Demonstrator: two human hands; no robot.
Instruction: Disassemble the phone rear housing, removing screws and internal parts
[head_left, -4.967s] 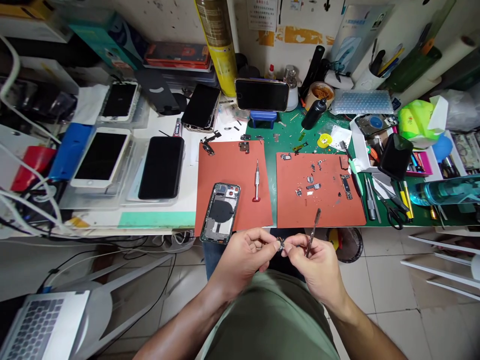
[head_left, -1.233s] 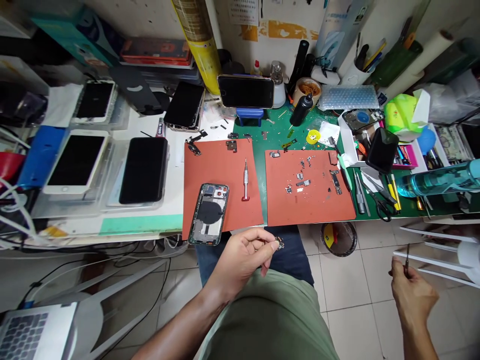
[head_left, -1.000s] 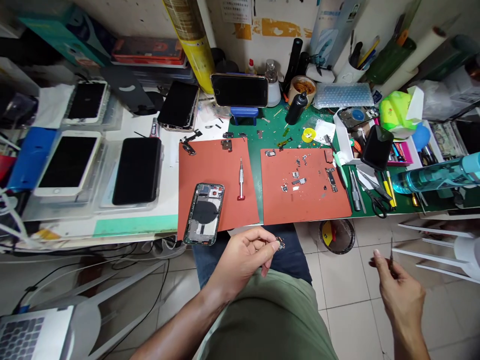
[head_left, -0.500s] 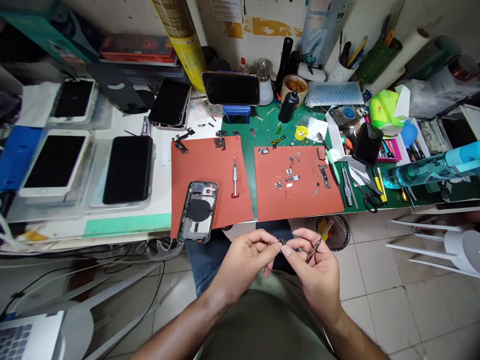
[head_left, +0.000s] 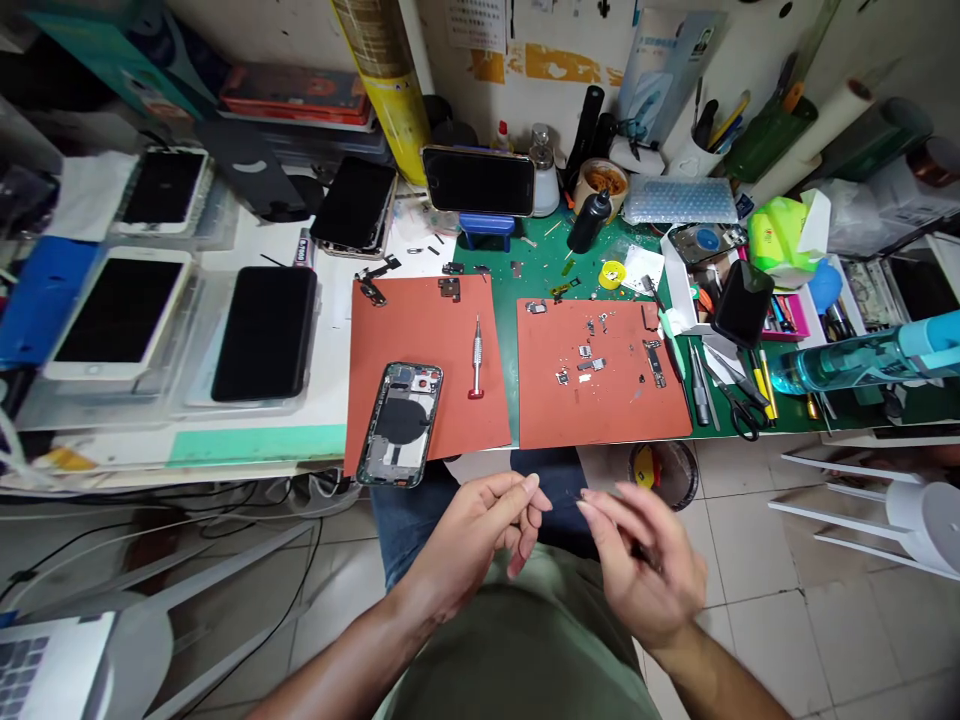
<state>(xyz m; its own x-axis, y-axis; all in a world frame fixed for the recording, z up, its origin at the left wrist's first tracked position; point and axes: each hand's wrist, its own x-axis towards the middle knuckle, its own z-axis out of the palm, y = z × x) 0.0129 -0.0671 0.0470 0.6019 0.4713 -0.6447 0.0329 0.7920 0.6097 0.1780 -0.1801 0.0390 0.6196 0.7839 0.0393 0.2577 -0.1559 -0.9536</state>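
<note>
Above my lap, just off the front edge of the bench, my left hand (head_left: 495, 525) is closed, thumb pressed against the index finger. Whatever it pinches is too small to make out. A short gap to the right, my right hand (head_left: 649, 560) has thumb and index fingertips drawn together, with a tiny dark speck at their tips; the other fingers curl and blur slightly. Nearest on the bench are an opened phone housing (head_left: 401, 425) and a red-ended screwdriver (head_left: 476, 360), lying on the left brown mat (head_left: 465, 420). Small phone parts (head_left: 592, 364) are scattered over the right mat (head_left: 600, 420).
A phone leans on a blue stand (head_left: 486, 230) at the back. Several phones lie at left, including a white one (head_left: 120, 312). Scissors (head_left: 746, 415), a blue bottle (head_left: 847, 355) and a dark dropper bottle (head_left: 589, 222) are at right. A bin (head_left: 679, 475) stands below.
My hands have moved apart, the right one going right and slightly down. The slim metal tool seen across my right fingers no longer shows. The view has shifted slightly.
</note>
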